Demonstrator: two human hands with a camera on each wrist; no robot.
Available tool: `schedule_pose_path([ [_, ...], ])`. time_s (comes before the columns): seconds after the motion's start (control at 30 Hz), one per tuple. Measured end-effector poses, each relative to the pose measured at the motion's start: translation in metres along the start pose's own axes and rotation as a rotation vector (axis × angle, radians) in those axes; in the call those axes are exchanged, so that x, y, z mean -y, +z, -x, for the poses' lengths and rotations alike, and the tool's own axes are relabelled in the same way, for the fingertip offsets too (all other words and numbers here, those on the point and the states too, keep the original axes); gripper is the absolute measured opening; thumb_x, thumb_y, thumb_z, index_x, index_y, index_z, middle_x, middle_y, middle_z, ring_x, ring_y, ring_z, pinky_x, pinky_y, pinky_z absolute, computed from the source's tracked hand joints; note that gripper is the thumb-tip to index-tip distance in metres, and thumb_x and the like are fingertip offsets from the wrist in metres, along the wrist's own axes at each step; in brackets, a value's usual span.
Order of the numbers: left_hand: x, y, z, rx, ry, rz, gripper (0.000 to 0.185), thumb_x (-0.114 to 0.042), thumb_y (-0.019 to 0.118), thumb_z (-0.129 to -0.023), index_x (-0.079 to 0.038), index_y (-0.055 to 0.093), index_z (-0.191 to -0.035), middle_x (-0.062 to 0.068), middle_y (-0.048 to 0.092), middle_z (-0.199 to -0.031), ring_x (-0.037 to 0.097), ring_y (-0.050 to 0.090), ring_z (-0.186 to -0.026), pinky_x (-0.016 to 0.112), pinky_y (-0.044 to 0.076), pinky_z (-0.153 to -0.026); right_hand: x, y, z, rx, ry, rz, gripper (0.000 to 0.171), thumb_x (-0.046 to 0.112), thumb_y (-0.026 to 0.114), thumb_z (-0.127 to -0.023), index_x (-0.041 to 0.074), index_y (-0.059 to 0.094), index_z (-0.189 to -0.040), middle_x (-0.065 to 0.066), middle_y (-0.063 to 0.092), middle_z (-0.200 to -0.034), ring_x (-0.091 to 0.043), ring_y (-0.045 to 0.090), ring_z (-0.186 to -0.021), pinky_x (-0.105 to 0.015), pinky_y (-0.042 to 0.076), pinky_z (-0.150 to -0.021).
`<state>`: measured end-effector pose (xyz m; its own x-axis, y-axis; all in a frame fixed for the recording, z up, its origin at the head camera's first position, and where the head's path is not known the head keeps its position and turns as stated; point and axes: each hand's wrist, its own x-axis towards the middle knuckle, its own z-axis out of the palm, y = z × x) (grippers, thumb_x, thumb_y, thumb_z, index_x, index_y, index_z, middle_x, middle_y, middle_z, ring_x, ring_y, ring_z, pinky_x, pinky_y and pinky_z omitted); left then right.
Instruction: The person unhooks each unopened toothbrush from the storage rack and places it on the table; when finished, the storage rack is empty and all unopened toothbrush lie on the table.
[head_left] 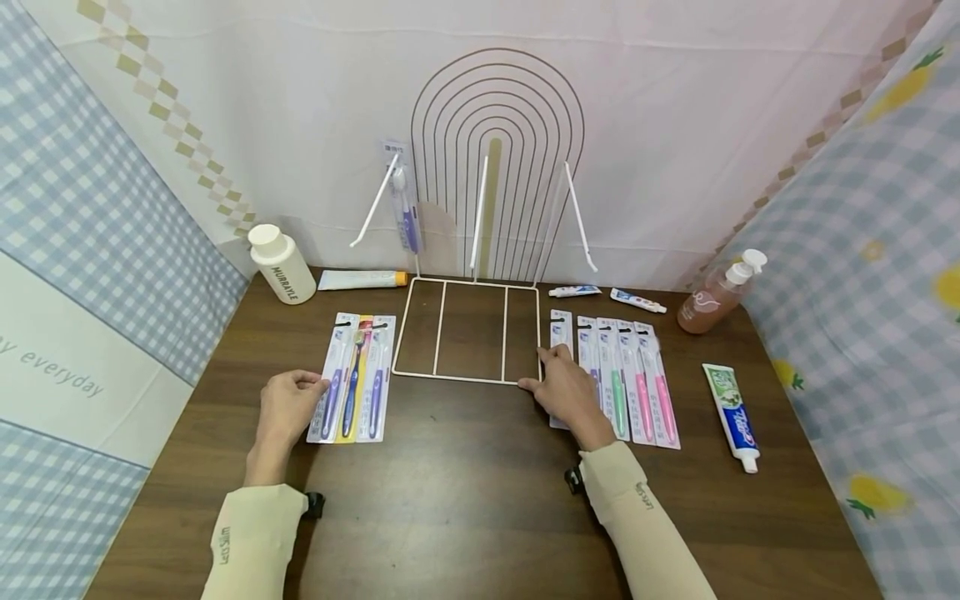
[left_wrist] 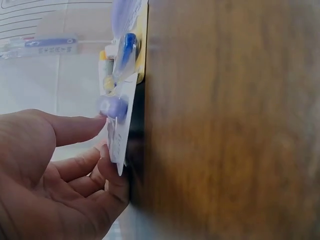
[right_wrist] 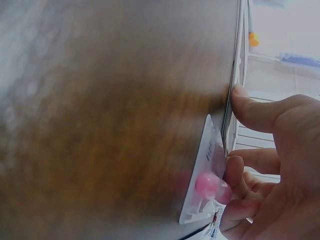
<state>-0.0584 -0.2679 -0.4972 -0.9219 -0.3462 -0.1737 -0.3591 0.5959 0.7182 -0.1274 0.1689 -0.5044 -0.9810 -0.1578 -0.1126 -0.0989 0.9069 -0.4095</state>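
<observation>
My left hand [head_left: 288,408] pinches the lower left edge of a packaged purple toothbrush [head_left: 330,408]. In the left wrist view the thumb lies on the front of this package [left_wrist: 122,137], with fingers at its edge. Beside it lie a blue toothbrush on a yellow card [head_left: 351,392] and another packaged purple toothbrush [head_left: 377,392]. My right hand [head_left: 566,387] holds the front right corner of a white wire rack [head_left: 465,379], thumb and index finger against the wire. A packaged purple toothbrush [head_left: 408,217] hangs at the rack's left hook [head_left: 372,204].
Several packaged toothbrushes [head_left: 645,392] lie right of the rack, partly under my right hand. A white bottle [head_left: 285,267], a white tube [head_left: 360,280], two small tubes [head_left: 575,291], a pump bottle [head_left: 712,300] and a toothpaste tube [head_left: 731,417] stand or lie around the table.
</observation>
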Motion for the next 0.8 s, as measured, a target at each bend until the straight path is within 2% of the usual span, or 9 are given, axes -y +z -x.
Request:
schedule_pose_path([
  [0.2,-0.001,-0.003,0.004,0.024,0.003,-0.007,0.034,-0.017,0.071,-0.108,0.013,0.078,-0.123,0.031,0.083,-0.112,0.025,0.076,-0.087,0.025,0.052,-0.067,-0.011,0.01,-0.008,-0.019,-0.025,0.006,0.085,0.052,0.085,-0.102,-0.003,0.06,-0.162,-0.023,0.063,-0.144,-0.027,0.064,-0.073,-0.043,0.051,-0.058],
  [0.4,0.0,-0.004,0.004,0.025,0.014,-0.001,0.032,-0.015,0.073,-0.106,0.011,0.079,-0.123,0.029,0.084,-0.111,0.025,0.076,-0.089,0.026,0.051,-0.07,-0.006,0.006,-0.005,-0.007,-0.013,-0.023,0.086,0.051,0.087,-0.101,0.0,0.06,-0.164,-0.023,0.063,-0.147,-0.024,0.063,-0.072,-0.04,0.049,-0.057],
  [0.63,0.0,-0.003,0.005,0.031,0.008,0.022,0.031,-0.011,0.074,-0.104,0.011,0.079,-0.125,0.027,0.083,-0.108,0.021,0.073,-0.087,0.023,0.05,-0.07,0.004,-0.005,0.003,0.007,-0.002,-0.024,0.083,0.044,0.086,-0.103,-0.003,0.057,-0.165,-0.025,0.061,-0.149,-0.025,0.062,-0.071,-0.041,0.049,-0.058],
  [0.8,0.0,-0.004,0.007,0.033,0.002,0.032,0.03,-0.009,0.074,-0.104,0.011,0.078,-0.126,0.026,0.083,-0.108,0.019,0.072,-0.086,0.022,0.049,-0.07,-0.004,0.002,-0.002,0.002,-0.006,-0.03,0.085,0.049,0.087,-0.102,0.0,0.058,-0.165,-0.023,0.062,-0.149,-0.022,0.059,-0.066,-0.04,0.047,-0.055],
])
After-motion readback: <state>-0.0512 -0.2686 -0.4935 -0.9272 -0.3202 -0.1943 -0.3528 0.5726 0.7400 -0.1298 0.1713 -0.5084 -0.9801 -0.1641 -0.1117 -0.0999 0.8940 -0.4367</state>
